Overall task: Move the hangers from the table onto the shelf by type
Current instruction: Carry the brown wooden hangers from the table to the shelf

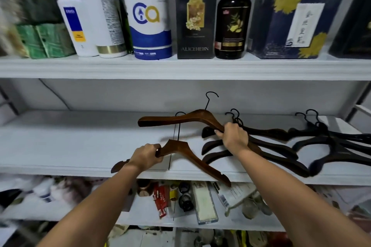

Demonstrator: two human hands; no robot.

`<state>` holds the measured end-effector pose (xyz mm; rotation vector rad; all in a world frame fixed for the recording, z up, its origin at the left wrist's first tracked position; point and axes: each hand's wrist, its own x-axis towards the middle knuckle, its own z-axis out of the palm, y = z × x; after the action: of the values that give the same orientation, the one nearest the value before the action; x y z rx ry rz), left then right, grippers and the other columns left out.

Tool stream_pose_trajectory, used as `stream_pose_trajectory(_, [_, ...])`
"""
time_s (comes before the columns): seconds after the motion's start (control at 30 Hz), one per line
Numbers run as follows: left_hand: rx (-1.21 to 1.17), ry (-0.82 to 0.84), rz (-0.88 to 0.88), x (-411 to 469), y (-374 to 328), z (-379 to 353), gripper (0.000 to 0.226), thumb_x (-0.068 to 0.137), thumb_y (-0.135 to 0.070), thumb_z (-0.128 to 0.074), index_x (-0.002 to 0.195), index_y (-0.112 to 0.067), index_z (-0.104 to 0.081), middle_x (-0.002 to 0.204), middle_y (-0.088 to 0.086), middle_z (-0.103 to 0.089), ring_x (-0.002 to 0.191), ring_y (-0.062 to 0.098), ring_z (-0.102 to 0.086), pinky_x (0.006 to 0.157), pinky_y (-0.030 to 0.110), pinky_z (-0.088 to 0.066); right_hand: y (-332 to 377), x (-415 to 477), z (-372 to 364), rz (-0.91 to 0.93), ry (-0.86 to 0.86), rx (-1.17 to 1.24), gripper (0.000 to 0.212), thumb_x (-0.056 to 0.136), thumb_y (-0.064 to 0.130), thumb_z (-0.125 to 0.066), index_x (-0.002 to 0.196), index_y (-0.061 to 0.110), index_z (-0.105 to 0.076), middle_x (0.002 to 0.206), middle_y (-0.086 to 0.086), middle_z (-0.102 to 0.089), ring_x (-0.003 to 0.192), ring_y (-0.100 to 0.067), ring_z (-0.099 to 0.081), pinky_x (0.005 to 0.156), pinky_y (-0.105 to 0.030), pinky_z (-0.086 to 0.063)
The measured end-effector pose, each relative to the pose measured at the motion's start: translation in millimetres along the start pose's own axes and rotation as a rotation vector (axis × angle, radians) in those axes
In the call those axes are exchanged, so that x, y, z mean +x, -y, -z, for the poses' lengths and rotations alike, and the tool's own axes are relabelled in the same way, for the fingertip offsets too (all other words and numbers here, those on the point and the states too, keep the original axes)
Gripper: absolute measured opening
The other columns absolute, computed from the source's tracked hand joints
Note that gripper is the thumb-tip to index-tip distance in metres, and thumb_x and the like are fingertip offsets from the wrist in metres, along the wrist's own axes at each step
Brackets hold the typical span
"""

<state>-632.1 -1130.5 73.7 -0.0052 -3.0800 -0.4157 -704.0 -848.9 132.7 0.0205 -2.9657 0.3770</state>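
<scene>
Your left hand (146,156) grips a curved brown wooden hanger (200,163) overhanging the shelf (80,146) edge; your right hand (234,138) grips another hanger (192,116) beside dark hangers (281,154).

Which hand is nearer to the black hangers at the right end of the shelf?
Right. The right hand is left of the black hangers; the left hand is much farther left.

Left hand (145,157) hides part of lower brown hanger (186,150); right hand (234,138), part of upper brown hanger (180,119). Black hangers (339,151) right of right hand: cut by frame edge. Green packets (46,40) above left hand: blurred.
</scene>
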Motion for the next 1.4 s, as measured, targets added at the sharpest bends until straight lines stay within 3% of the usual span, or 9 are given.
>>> stream_pose_trajectory(0.33, [0.009, 0.009, 0.139, 20, 46, 4, 0.021, 0.084, -0.037, -0.059, 0.102, -0.027, -0.062, 0.085, -0.008, -0.063, 0.075, 0.014, -0.056, 0.064, 0.024, -0.038, 36, 65, -27, 0.014, 0.057, -0.003, 0.032, 0.095, 0.042, -0.054, 0.099, 0.011, -0.062, 0.095, -0.008, -0.067, 0.089, -0.026, -0.065, 0.066, -0.029, -0.042])
stream_pose_trajectory(0.5, [-0.023, 0.012, 0.201, 17, 66, 6, 0.018, 0.083, -0.037, -0.060, 0.099, -0.028, -0.063, 0.077, -0.012, -0.059, 0.071, 0.011, -0.055, 0.054, 0.018, -0.033, 47, 83, -42, 0.049, 0.085, 0.014, 0.032, 0.096, 0.039, -0.053, 0.103, 0.008, -0.060, 0.101, -0.011, -0.066, 0.095, -0.029, -0.064, 0.069, -0.030, -0.043])
stream_pose_trajectory(0.7, [-0.110, -0.002, 0.226, 21, 86, 9, 0.021, 0.081, -0.032, -0.064, 0.101, -0.026, -0.066, 0.076, -0.010, -0.060, 0.069, 0.012, -0.055, 0.056, 0.018, -0.036, 60, 97, -54, 0.080, 0.112, 0.000, 0.036, 0.096, 0.040, -0.050, 0.104, 0.006, -0.059, 0.102, -0.013, -0.065, 0.095, -0.029, -0.064, 0.067, -0.028, -0.041])
stream_pose_trajectory(1.0, [-0.223, 0.023, 0.217, 65, 117, 15, 0.016, 0.082, -0.026, -0.064, 0.097, -0.021, -0.067, 0.076, -0.001, -0.063, 0.059, 0.015, -0.054, 0.058, 0.026, -0.047, 78, 115, -61, -0.015, 0.133, 0.001, 0.043, 0.094, 0.051, -0.048, 0.097, 0.011, -0.062, 0.097, -0.008, -0.067, 0.087, -0.026, -0.065, 0.065, -0.026, -0.043])
stream_pose_trajectory(1.27, [-0.255, 0.050, 0.179, 114, 136, 8, 0.001, 0.080, -0.029, -0.064, 0.080, -0.030, -0.063, 0.063, -0.004, -0.056, 0.058, 0.018, -0.052, 0.050, 0.024, -0.038, 82, 127, -60, -0.112, 0.083, -0.014, 0.043, 0.095, 0.051, -0.047, 0.099, 0.011, -0.061, 0.089, -0.006, -0.064, 0.076, -0.024, -0.060, 0.060, -0.026, -0.039])
stream_pose_trajectory(1.4, [-0.210, 0.094, 0.189, 133, 142, -4, 0.007, 0.080, -0.033, -0.062, 0.083, -0.027, -0.064, 0.068, -0.003, -0.061, 0.062, 0.019, -0.057, 0.057, 0.025, -0.045, 80, 126, -65, -0.154, 0.058, -0.044, 0.046, 0.095, 0.053, -0.046, 0.101, 0.010, -0.059, 0.085, -0.004, -0.058, 0.072, -0.021, -0.052, 0.054, -0.024, -0.034])
